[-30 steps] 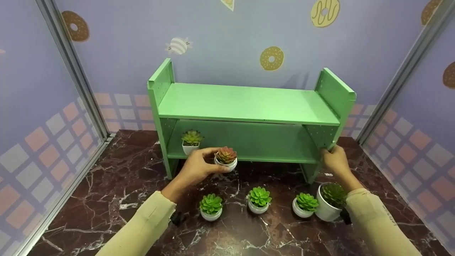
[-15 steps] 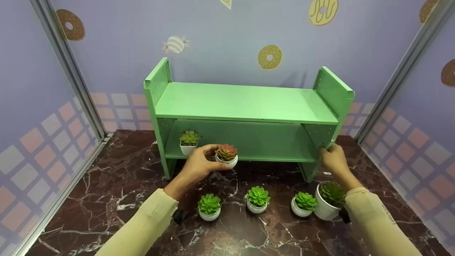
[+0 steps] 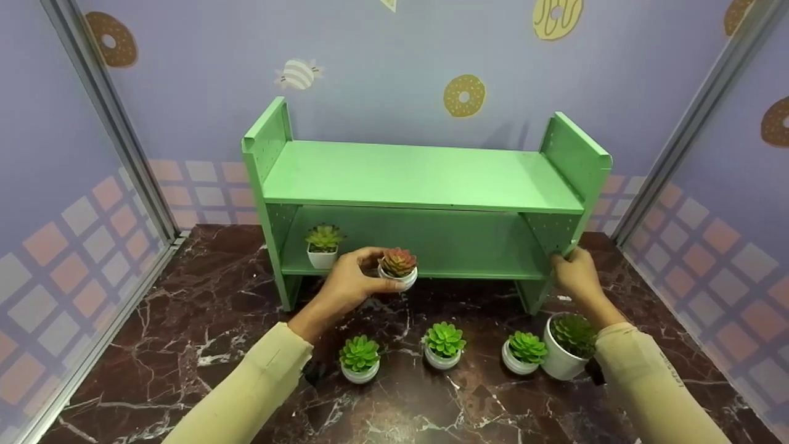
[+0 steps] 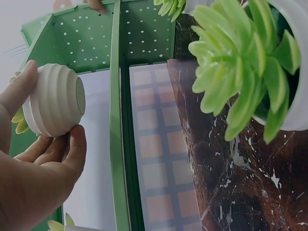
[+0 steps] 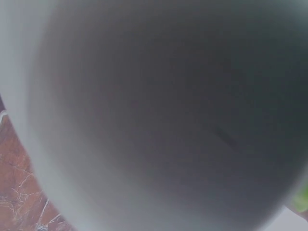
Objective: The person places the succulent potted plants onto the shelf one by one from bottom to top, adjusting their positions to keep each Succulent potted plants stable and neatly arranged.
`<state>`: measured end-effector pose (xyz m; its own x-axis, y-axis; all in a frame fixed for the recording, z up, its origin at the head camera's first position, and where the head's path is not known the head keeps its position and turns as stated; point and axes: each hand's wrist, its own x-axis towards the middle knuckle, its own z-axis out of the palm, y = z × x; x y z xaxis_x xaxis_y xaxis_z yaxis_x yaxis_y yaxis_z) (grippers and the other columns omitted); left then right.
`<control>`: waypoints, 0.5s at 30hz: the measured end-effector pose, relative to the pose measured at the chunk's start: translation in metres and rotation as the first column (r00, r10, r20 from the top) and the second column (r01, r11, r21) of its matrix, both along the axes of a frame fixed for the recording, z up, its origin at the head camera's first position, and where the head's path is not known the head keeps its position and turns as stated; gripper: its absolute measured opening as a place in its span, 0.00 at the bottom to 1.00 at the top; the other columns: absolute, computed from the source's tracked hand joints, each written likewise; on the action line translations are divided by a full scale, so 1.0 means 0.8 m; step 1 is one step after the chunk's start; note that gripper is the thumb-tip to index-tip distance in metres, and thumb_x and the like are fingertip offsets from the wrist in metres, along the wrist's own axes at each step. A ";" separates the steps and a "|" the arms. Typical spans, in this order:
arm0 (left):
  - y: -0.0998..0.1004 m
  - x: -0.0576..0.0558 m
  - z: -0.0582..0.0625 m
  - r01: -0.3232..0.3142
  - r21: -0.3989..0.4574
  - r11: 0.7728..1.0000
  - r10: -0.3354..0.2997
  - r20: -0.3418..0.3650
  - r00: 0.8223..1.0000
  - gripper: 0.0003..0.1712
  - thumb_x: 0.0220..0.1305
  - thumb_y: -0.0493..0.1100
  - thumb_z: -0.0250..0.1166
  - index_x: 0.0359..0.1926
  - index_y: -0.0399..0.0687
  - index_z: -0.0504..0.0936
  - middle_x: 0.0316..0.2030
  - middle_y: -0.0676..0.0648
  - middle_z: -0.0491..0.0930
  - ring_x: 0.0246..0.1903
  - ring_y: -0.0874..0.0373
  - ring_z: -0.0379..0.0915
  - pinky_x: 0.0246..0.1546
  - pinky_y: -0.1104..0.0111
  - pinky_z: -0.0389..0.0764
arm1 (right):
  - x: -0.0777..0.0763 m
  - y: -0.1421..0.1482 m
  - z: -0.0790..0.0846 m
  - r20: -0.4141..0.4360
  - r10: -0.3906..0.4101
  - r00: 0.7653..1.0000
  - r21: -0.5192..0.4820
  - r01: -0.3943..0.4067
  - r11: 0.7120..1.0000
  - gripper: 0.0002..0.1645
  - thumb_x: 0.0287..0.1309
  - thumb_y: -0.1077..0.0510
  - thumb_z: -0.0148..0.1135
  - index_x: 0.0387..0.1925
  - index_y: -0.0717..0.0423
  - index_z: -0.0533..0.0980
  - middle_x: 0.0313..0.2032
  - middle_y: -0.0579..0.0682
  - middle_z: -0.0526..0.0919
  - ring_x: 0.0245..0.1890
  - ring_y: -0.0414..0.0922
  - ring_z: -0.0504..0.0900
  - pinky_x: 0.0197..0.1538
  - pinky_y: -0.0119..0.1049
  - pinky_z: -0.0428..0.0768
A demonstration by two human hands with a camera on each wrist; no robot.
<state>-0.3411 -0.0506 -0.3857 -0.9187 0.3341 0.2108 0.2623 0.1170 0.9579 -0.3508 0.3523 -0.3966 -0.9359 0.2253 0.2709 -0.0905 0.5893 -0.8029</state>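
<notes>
My left hand [image 3: 346, 285] pinches a small white ribbed pot with a reddish succulent [image 3: 398, 263], held in front of the lower board of a green two-tier shelf [image 3: 419, 176]. In the left wrist view, thumb and fingers clasp that pot [image 4: 57, 100], tipped sideways in that view. My right hand [image 3: 577, 275] grips the front edge of the shelf's right side panel; its fingertips are partly hidden. On the lower board at left stands a white square pot with a yellow-green succulent [image 3: 323, 245]. A blurred pale surface [image 5: 144, 115] fills most of the right wrist view.
On the dark marble tabletop [image 3: 203, 357], a left green succulent [image 3: 360, 359], a middle one [image 3: 444, 345] and a right one [image 3: 524, 353] stand in small white pots. A larger white pot [image 3: 562, 353] with a dark green plant stands beside my right forearm. Patterned walls surround the table.
My left hand, still holding the reddish succulent, has shifted slightly right along the shelf front. My right hand keeps its grip on the side panel. The head view has drifted slightly.
</notes>
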 end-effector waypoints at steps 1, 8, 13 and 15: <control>0.001 -0.001 0.001 0.004 -0.001 1.000 -0.004 -0.002 1.000 0.36 0.45 0.40 0.82 0.57 0.41 0.79 0.46 0.46 0.83 0.46 0.53 0.79 0.48 0.61 0.79 | 0.000 0.000 0.000 -0.001 0.000 1.000 -0.002 0.000 1.000 0.13 0.66 0.66 0.47 0.42 0.76 0.72 0.25 0.55 0.73 0.19 0.41 0.72 0.21 0.32 0.72; 0.005 -0.003 0.003 -0.001 -0.004 1.000 0.001 0.000 1.000 0.36 0.44 0.40 0.82 0.57 0.40 0.79 0.45 0.45 0.83 0.46 0.52 0.79 0.46 0.61 0.80 | -0.001 0.000 -0.001 0.003 -0.006 1.000 -0.001 0.006 1.000 0.14 0.66 0.65 0.46 0.43 0.76 0.72 0.29 0.57 0.74 0.23 0.43 0.73 0.23 0.32 0.73; 0.008 -0.006 0.002 -0.028 -0.026 0.999 0.028 0.003 1.000 0.36 0.44 0.41 0.82 0.57 0.41 0.80 0.45 0.46 0.83 0.46 0.53 0.78 0.47 0.60 0.79 | -0.001 0.000 -0.001 0.018 0.005 1.000 -0.013 -0.005 1.000 0.15 0.67 0.64 0.45 0.43 0.75 0.71 0.27 0.55 0.73 0.22 0.43 0.73 0.23 0.33 0.73; 0.010 -0.007 0.003 -0.043 -0.028 0.999 0.043 0.005 0.999 0.37 0.44 0.41 0.82 0.57 0.41 0.80 0.46 0.46 0.82 0.47 0.52 0.78 0.48 0.60 0.78 | 0.000 0.000 0.000 0.026 0.009 1.000 -0.015 -0.008 1.000 0.15 0.67 0.64 0.44 0.44 0.75 0.71 0.26 0.55 0.73 0.23 0.44 0.74 0.23 0.33 0.73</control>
<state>-0.3465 -0.0429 -0.3830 -0.9335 0.2997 0.1971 0.2514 0.1547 0.9554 -0.3510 0.3525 -0.3964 -0.9446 0.2210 0.2428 -0.0742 0.5768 -0.8135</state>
